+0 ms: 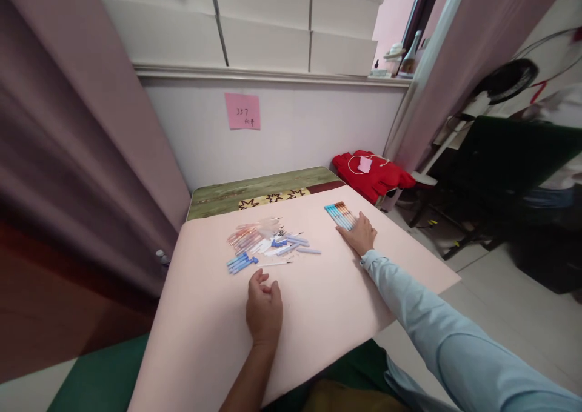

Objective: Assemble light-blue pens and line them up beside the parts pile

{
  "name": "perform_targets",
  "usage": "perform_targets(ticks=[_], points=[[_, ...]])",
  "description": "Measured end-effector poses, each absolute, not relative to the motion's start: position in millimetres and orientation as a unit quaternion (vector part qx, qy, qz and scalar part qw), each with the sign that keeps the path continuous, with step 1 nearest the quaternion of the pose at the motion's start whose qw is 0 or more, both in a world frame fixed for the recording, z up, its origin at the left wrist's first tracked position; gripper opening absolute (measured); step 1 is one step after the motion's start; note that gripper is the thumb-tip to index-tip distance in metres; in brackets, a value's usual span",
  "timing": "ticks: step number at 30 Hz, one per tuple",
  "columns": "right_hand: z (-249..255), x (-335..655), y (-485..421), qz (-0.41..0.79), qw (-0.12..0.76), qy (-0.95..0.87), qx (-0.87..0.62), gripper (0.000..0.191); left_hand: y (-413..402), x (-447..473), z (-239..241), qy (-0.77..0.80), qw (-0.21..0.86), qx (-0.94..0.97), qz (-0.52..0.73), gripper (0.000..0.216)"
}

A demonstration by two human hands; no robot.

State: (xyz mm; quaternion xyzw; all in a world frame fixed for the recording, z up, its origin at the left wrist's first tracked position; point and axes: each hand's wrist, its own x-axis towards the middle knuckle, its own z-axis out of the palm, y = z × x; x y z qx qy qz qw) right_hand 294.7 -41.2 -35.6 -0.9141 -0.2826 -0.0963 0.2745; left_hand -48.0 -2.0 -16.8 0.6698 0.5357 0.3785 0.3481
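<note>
Toward the right of the table lies a neat row of pens [340, 209], with blue ends on one side and brown ends on the other. My right hand [361, 235] is closed across the near end of this row, thumb at its left edge and fingers at its right, covering part of it. My left hand [264, 306] rests on the table with fingers loosely bent and apart, holding nothing I can see. Just beyond it are a few blue pen parts [239, 263] side by side, a thin refill [275, 263], a heap of clear pinkish barrels [248, 236] and loose pale-blue caps [309, 251].
A pale pink sheet [204, 327] covers most of the patterned table [218, 197]. Red cloth [375, 176] sits beyond the far right corner. A pink note [243, 111] is stuck to the wall. A dark chair [513, 157] stands at the right, with a curtain [104, 97] at the left.
</note>
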Motion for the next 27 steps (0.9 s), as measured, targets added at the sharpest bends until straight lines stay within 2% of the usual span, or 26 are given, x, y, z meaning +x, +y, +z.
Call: perform_targets(ticks=[8,14,20,27], points=[[-42,299,-38,-0.097,0.293,-0.259,-0.915,0.098,-3,-48,-18,0.540,0.338,0.671,0.379,0.042],[-44,306,-36,-0.101,0.377,-0.230,-0.891,0.083,-2,-48,-19,0.538,0.331,0.675,0.380,0.041],[-47,312,-39,-0.108,0.425,-0.211,-0.873,0.065,0,-47,-21,0.535,0.334,0.672,0.387,0.041],[-50,314,-46,-0.112,0.487,-0.194,-0.844,0.062,-2,-47,-22,0.526,0.347,0.646,0.430,0.041]])
